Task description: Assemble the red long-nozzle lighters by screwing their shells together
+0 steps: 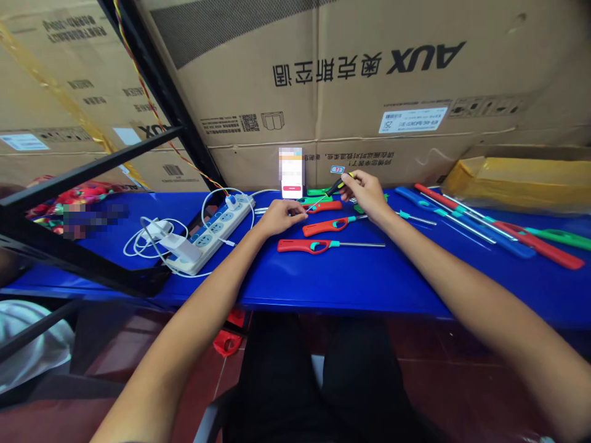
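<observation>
My right hand [364, 192] is closed on the black-and-yellow handle of a screwdriver [339, 184], whose thin shaft slants down to the left. At the tip of that shaft, the fingers of my left hand [284, 218] are pinched together; anything small between them is hidden. Just beyond the hands lies a red-orange lighter [327, 207], partly covered, with green ones behind it. Nearer to me are two long-necked lighters: an orange-red one [325, 227] and, in front of it, another red-orange one [305, 246] with a metal tube pointing right.
A lit phone [291, 175] leans against the large carton [351, 92] at the back. To the left are a white power strip [215, 234], cables and a black metal frame [92, 255]. More lighters [538, 243] and a yellow-taped box [517, 181] lie right on the blue table [351, 286].
</observation>
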`<action>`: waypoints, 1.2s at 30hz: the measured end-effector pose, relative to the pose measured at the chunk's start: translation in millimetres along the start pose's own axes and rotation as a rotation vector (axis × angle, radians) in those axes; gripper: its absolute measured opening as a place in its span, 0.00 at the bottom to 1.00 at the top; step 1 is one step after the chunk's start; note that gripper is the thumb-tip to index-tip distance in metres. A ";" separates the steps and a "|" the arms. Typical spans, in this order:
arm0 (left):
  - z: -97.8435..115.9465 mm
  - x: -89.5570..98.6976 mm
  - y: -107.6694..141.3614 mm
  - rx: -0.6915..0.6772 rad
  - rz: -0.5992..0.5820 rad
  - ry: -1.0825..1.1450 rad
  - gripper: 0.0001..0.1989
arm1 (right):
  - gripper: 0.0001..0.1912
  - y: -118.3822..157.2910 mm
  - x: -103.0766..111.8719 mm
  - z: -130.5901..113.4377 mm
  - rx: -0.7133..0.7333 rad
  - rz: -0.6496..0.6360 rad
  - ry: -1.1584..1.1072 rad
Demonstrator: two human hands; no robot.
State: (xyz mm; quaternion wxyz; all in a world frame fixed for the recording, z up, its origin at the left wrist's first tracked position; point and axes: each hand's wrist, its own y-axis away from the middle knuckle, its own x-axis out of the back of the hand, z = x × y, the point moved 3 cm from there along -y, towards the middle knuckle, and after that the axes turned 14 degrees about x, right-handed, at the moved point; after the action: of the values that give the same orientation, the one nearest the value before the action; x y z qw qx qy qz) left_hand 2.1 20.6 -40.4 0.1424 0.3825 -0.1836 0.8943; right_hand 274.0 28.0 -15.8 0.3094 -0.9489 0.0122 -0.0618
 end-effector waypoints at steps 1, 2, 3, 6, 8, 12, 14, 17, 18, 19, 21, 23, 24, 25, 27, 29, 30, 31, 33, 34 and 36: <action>0.6 0.1 0.1 -0.004 -0.001 -0.003 0.09 | 0.25 0.2 -0.2 0.0 0.001 0.001 0.002; 1.3 0.3 0.1 -0.006 -0.002 -0.004 0.09 | 0.24 0.4 -0.5 0.0 0.003 -0.001 0.004; 1.8 0.5 0.2 -0.008 -0.002 -0.003 0.09 | 0.24 0.5 -0.9 0.1 0.005 -0.004 0.006; 2.9 1.1 0.4 -0.011 -0.001 0.007 0.09 | 0.24 0.9 -1.9 0.2 0.011 -0.010 0.004; 3.2 1.2 0.7 -0.018 0.000 0.009 0.09 | 0.24 1.2 -2.1 0.3 0.010 -0.014 0.001; 2.5 1.6 0.7 -0.023 0.010 -0.010 0.09 | 0.25 1.4 -2.0 -0.1 0.011 -0.036 0.020; 2.5 2.3 0.5 -0.028 0.017 -0.038 0.09 | 0.26 1.5 -1.8 -0.8 0.024 -0.041 0.040; 4.1 3.0 0.8 -0.043 0.014 -0.107 0.08 | 0.26 2.1 -2.6 -2.4 0.069 -0.055 0.071; 5.1 3.1 1.2 -0.046 0.012 -0.133 0.08 | 0.26 2.4 -3.1 -2.7 0.084 -0.063 0.075; 6.1 3.2 1.7 -0.047 0.013 -0.155 0.07 | 0.26 2.8 -3.5 -2.9 0.094 -0.068 0.076; 8.1 3.3 2.8 -0.049 0.020 -0.189 0.07 | 0.27 3.6 -3.9 -2.6 0.103 -0.070 0.081; 9.4 3.2 3.8 -0.051 0.027 -0.212 0.06 | 0.28 4.3 -3.9 -1.8 0.096 -0.068 0.098; 9.7 3.1 4.0 -0.051 0.030 -0.223 0.06 | 0.28 4.6 -4.0 -1.3 0.088 -0.071 0.107; 9.8 2.9 4.2 -0.052 0.033 -0.234 0.06 | 0.29 4.9 -4.1 -0.9 0.080 -0.077 0.112; 9.6 2.6 4.1 -0.053 0.039 -0.255 0.07 | 0.30 5.4 -4.1 -0.3 0.071 -0.088 0.120; 9.1 2.5 3.9 -0.055 0.048 -0.272 0.07 | 0.31 5.7 -3.2 -0.4 0.089 -0.094 0.152; 9.0 2.5 3.9 -0.057 0.050 -0.277 0.07 | 0.32 5.8 -2.3 -0.7 0.107 -0.093 0.184; 9.0 2.5 3.9 -0.058 0.052 -0.280 0.07 | 0.33 5.8 -1.2 -0.9 0.128 -0.091 0.225; 9.2 2.9 4.0 -0.058 0.056 -0.284 0.08 | 0.34 5.9 1.0 -1.4 0.167 -0.084 0.308; 9.4 3.2 4.1 -0.055 0.056 -0.285 0.08 | 0.35 5.9 1.7 -1.5 0.180 -0.081 0.336; 9.8 4.0 4.4 -0.046 0.055 -0.284 0.07 | 0.34 6.0 1.6 -1.2 0.182 -0.082 0.325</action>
State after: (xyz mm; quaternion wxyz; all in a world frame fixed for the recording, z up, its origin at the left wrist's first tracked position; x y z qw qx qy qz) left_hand 3.9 12.9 -32.1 0.0991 0.4968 -0.2329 0.8302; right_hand 275.5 22.4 -18.1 0.3850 -0.8941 0.0176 -0.2279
